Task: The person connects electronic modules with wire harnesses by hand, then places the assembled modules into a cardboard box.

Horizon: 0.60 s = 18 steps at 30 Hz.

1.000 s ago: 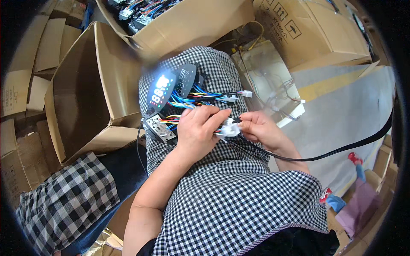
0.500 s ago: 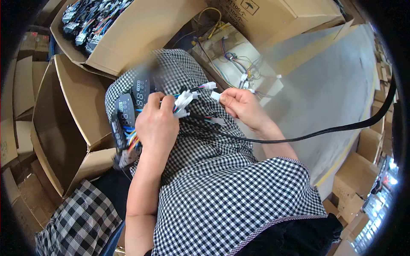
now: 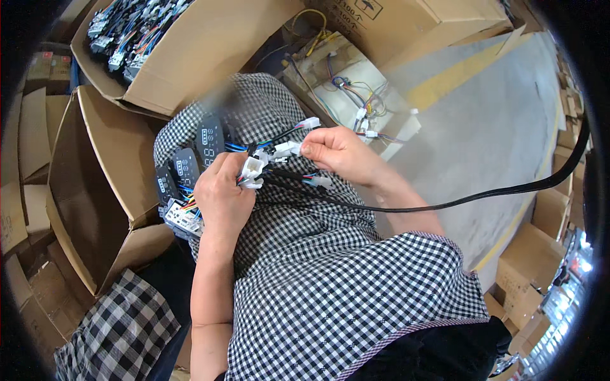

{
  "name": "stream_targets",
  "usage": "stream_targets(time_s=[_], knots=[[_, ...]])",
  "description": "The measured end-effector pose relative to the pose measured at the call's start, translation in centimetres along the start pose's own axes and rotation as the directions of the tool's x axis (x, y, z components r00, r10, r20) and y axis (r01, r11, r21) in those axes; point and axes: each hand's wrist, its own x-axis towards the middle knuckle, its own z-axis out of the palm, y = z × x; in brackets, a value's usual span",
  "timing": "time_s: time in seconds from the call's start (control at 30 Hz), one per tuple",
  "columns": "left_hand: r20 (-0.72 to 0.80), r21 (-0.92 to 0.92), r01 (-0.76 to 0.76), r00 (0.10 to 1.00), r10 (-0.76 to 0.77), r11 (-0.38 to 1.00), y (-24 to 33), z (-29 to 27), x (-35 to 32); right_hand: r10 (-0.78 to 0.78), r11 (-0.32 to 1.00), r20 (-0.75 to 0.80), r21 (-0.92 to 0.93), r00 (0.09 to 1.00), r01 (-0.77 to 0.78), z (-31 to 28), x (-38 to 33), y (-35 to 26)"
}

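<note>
My left hand (image 3: pixel 223 190) is closed around a bundle of wires ending in white plug connectors (image 3: pixel 253 167). Several black display panels (image 3: pixel 210 141) hang from that bundle over my lap, with a pale circuit housing (image 3: pixel 183 219) below them. The fingertips of my right hand (image 3: pixel 343 155) pinch a white connector (image 3: pixel 289 150) right by the bundle; whether it is joined to another plug I cannot tell. Another white plug (image 3: pixel 310 123) sticks out on its wires just above my right fingers. A loose connector (image 3: pixel 321 182) lies below them on my checkered apron (image 3: pixel 343 279).
An open carton (image 3: pixel 190 54) at the upper left holds many wired panels. Another open carton (image 3: pixel 105 178) stands left of my knee. Ahead, a whitish board (image 3: pixel 356 82) carries loose wires. A black cable (image 3: pixel 445 206) crosses from the right to my lap.
My right hand has moved left, bringing its white connector up to the bundle. My left hand has shifted slightly left and down, and the hanging panels have swung.
</note>
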Motion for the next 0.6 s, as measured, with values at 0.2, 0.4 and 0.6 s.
stream_targets(time_s=[0.2,0.4,0.6], knots=[[-0.041,-0.018,-0.169,0.985,0.168,0.985,0.4,0.1,-0.6,0.151,0.937,0.327,0.253,0.933,-0.24,-0.9,0.3,-0.9],[-0.255,0.063,-0.298,0.918,0.304,0.952,0.8,-2.0,-2.7,0.098,0.978,0.321,0.146,0.942,-0.151,-0.3,-0.8,0.2],[-0.244,0.194,-0.448,0.84,0.485,0.873,1.5,-2.7,-4.4,-0.063,0.997,0.329,-0.018,0.942,0.073,1.0,-1.9,-0.7]])
